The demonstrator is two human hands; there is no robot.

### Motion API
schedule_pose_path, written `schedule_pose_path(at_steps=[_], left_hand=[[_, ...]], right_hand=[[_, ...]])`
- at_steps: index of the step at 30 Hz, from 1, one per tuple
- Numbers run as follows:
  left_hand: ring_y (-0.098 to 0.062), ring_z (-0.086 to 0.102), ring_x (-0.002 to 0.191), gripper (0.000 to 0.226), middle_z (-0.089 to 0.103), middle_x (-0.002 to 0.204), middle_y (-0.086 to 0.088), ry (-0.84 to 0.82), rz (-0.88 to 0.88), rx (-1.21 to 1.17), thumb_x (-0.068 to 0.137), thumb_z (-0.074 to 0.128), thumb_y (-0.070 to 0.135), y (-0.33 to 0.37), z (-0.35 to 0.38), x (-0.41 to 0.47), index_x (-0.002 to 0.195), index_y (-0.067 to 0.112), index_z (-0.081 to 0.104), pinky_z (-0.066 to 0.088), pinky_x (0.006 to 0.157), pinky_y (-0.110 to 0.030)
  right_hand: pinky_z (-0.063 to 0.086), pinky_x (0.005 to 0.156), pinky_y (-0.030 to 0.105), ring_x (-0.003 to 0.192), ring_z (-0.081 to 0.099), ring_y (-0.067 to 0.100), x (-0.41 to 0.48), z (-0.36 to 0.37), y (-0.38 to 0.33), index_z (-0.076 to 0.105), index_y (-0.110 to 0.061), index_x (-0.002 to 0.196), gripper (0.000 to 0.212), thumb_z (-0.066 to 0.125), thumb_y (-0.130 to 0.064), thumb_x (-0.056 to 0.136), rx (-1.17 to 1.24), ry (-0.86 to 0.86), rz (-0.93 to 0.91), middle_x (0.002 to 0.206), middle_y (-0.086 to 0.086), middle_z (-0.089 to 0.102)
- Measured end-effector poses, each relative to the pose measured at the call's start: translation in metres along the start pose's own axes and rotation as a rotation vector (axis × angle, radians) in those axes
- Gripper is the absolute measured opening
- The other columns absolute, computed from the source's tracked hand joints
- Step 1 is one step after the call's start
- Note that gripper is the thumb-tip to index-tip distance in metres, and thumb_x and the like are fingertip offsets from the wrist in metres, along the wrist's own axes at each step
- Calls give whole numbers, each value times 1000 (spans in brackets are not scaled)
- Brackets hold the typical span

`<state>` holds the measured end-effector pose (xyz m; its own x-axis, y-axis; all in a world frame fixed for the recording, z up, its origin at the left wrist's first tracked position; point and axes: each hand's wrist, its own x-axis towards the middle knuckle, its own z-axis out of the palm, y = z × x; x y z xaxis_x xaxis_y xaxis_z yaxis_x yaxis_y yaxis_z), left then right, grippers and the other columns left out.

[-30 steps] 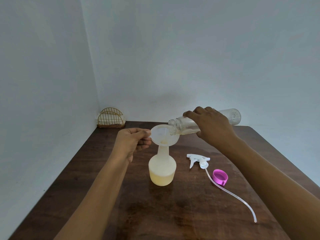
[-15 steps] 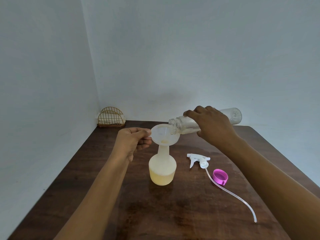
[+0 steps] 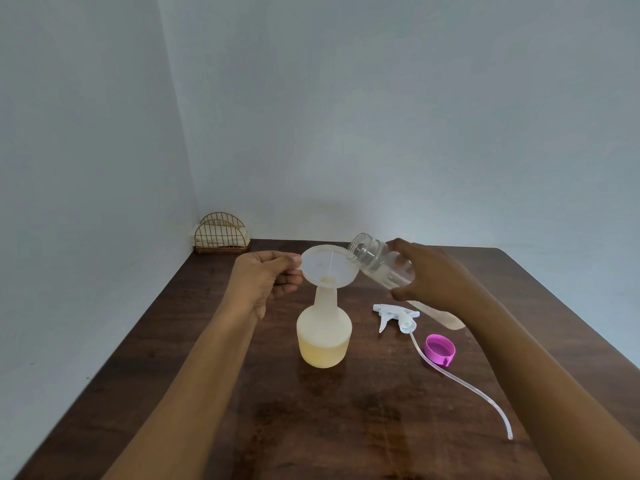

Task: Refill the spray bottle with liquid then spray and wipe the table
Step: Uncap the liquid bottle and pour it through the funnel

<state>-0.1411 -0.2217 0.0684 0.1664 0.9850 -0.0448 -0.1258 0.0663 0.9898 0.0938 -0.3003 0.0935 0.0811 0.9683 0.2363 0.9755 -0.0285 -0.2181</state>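
Left hand [image 3: 266, 278] pinching the funnel [image 3: 327, 268], right hand [image 3: 426, 275] gripping the bottle [image 3: 379, 263]; I'd worry about drips mid-frame hitting the desk [image 3: 346, 427].

Two plain pale grey-blue walls [image 3: 381, 116] meet in a corner at the left. A dark brown wooden bench [image 3: 311, 427] stands pushed into that corner. A gold wire napkin holder [image 3: 221, 233] sits at its far left end.

one head-worn view looks forward and down, close over the table [image 3: 346, 427].
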Motion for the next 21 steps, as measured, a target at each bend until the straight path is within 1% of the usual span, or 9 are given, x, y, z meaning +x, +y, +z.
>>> schedule_pose_path(at_steps=[5, 8, 11, 15, 17, 21], left_hand=[[-7, 65, 50, 3, 69, 62, -4, 8, -5, 8, 83, 69, 6, 0, -1, -1, 81, 7, 71, 52, 46, -17], [-7, 65, 49, 3, 68, 60, -3, 9, -3, 9, 84, 68, 5, 0, -1, -1, 82, 7, 71, 52, 46, -17], [-6, 65, 48, 3, 68, 57, -1, 10, -3, 8, 84, 68, 5, 0, 0, -2, 82, 7, 70, 53, 46, -17], [-6, 65, 48, 3, 68, 56, 0, 16, -4, 7, 83, 68, 5, 0, 0, -2, 82, 7, 70, 53, 46, -17], [-6, 65, 48, 2, 68, 56, 0, 16, -5, 7, 83, 68, 5, 0, 0, -1, 82, 6, 70, 53, 46, -17], [-7, 66, 50, 2, 69, 57, 0, 13, 2, 16, 83, 69, 7, -2, -1, 0, 82, 8, 70, 53, 48, -17]], right_hand=[[43, 70, 27, 87, 53, 14, -9, 7, 12, 48, -28, 123, 60, 76, -29, 69, 39, 6, 37, 112, -4, 63], [46, 70, 28, 87, 55, 15, -11, 9, 19, 49, -29, 121, 60, 77, -29, 68, 35, 8, 58, 110, -5, 63], [41, 68, 26, 85, 56, 16, -10, 5, 19, 48, -27, 123, 62, 78, -29, 68, 104, 26, 73, 104, -7, 62], [48, 74, 30, 89, 59, 17, -5, 6, 7, 47, -28, 125, 65, 78, -30, 68, 129, 47, 10, 107, -6, 63], [48, 75, 30, 90, 58, 15, -3, 11, 4, 47, -28, 125, 65, 77, -31, 68, 118, 40, -5, 109, -6, 63], [51, 75, 32, 88, 59, 15, -5, 17, 14, 49, -28, 121, 62, 78, -32, 66, 124, 45, 28, 107, -5, 65]])
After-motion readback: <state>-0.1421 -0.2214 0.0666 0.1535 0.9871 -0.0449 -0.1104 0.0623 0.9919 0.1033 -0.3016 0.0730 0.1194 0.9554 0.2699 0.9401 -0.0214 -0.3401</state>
